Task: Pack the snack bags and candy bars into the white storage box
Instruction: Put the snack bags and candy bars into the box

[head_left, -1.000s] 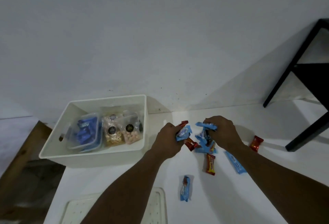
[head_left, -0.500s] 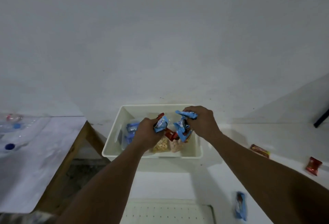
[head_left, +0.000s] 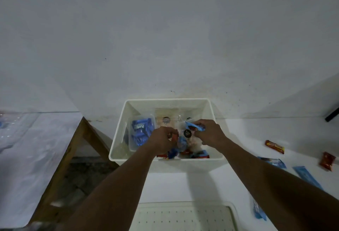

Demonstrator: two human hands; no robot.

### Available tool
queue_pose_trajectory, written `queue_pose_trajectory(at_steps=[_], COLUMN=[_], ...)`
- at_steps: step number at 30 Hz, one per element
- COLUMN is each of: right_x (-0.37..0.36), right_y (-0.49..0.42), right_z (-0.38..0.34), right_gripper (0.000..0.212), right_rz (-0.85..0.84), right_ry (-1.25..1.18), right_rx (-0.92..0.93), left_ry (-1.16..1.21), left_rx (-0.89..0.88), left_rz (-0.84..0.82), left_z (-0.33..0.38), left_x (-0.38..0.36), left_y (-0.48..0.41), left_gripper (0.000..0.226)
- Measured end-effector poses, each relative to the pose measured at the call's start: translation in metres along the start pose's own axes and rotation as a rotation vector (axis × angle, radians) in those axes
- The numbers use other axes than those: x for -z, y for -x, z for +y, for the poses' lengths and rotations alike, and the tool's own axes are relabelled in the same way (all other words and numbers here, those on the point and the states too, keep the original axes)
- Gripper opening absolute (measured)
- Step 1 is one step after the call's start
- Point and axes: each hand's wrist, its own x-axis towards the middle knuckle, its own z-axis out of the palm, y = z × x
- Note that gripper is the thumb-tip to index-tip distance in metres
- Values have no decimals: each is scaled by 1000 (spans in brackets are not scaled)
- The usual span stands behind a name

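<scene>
The white storage box (head_left: 167, 101) stands against the wall. Inside it are a clear tub of blue packs (head_left: 140, 132) on the left and clear snack bags (head_left: 166, 120) with black round labels. Both hands are inside the box. My left hand (head_left: 162, 141) is closed around red and blue candy bars (head_left: 180, 141). My right hand (head_left: 209, 132) grips a blue candy bar (head_left: 194, 127). Several red and blue bars (head_left: 199, 154) lie on the box floor near its front wall.
Loose bars lie on the white table to the right: a red bar (head_left: 274, 146), a small red pack (head_left: 327, 161), and blue packs (head_left: 274, 162), (head_left: 305, 175), (head_left: 258, 210). A white perforated lid (head_left: 183, 216) lies at the near edge. A wooden-framed table (head_left: 36, 148) stands left.
Both hands carried the candy bars from the table on the right over to the box and lowered them inside. Some bars now lie on the box floor.
</scene>
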Motion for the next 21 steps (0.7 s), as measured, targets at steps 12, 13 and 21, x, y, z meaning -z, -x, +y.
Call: queue_pose_trajectory(at_steps=[12, 13, 21], right_x=[33, 39, 101], right_y=[34, 40, 84], right_z=[21, 29, 124], right_gripper=[18, 17, 12], right_rz=[55, 81, 180], right_ry=[84, 74, 76], right_rx=[16, 12, -120], left_ry=[9, 12, 29], left_rx=[-68, -87, -223], left_rz=[75, 97, 129], left_z=[50, 60, 144], left_x=[-16, -23, -108], left_y=[21, 23, 27], left_gripper=[33, 28, 28])
